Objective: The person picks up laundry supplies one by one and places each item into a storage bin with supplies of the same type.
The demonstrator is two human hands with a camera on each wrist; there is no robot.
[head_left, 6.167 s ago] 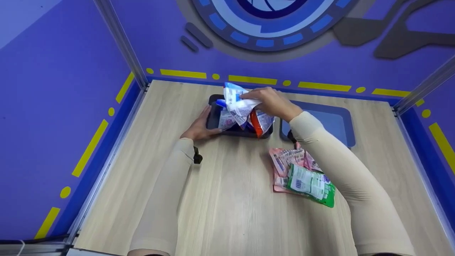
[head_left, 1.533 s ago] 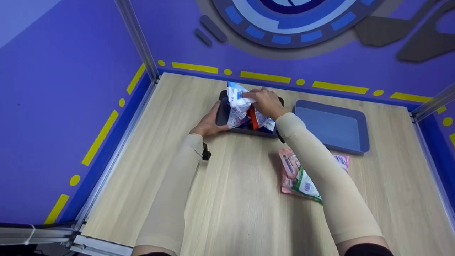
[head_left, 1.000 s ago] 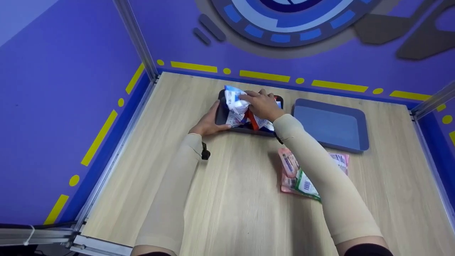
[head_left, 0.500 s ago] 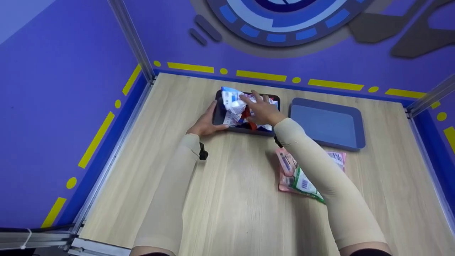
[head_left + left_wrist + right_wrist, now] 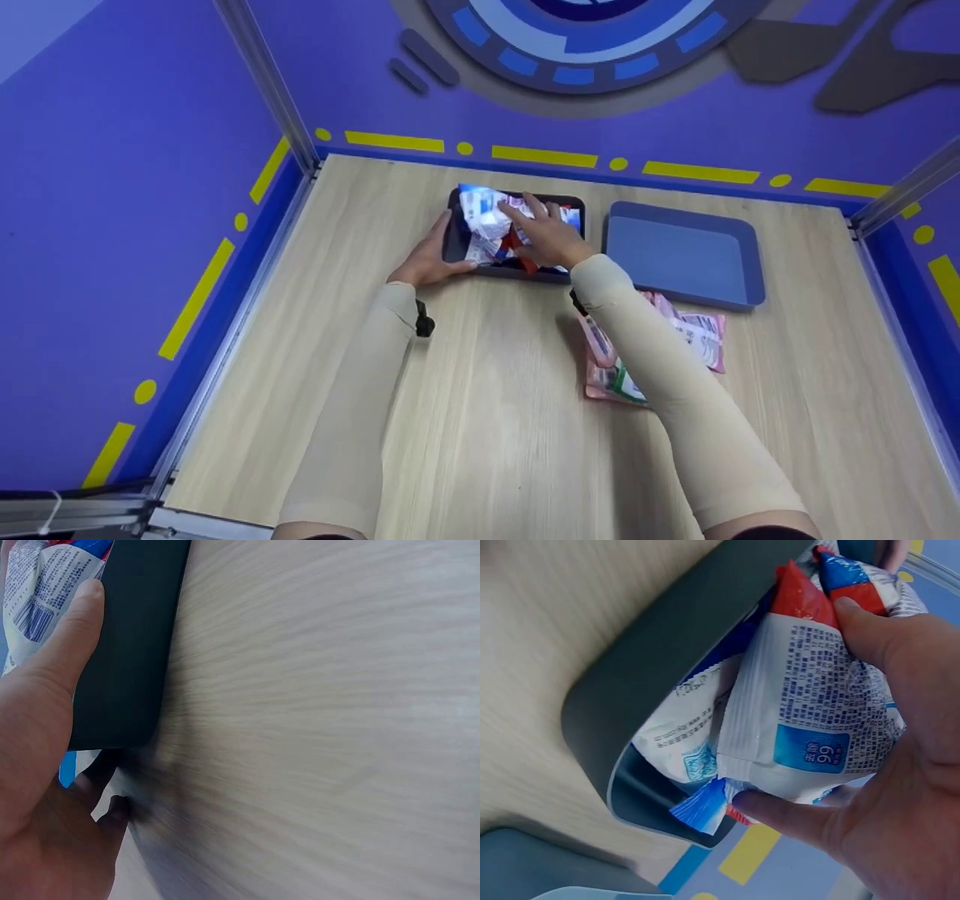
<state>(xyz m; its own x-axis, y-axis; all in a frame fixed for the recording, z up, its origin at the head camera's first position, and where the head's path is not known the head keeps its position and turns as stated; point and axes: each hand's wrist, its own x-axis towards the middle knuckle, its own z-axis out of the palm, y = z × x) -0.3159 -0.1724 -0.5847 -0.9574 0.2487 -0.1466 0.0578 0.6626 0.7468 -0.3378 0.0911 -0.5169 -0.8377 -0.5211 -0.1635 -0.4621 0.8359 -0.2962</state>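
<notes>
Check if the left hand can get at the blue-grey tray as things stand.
Probably not directly: the left hand grips the dark bin at its left end, and that bin, with the right hand over its packets, stands between it and the blue-grey tray.

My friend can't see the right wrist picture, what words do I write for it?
A spread right hand touches a white packet with a red end, among more packets in a dark box. Part of a tray shows at the lower left.

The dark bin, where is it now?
In the head view, the dark bin sits left of the blue-grey tray, near the back wall, touched by the left hand.
</notes>
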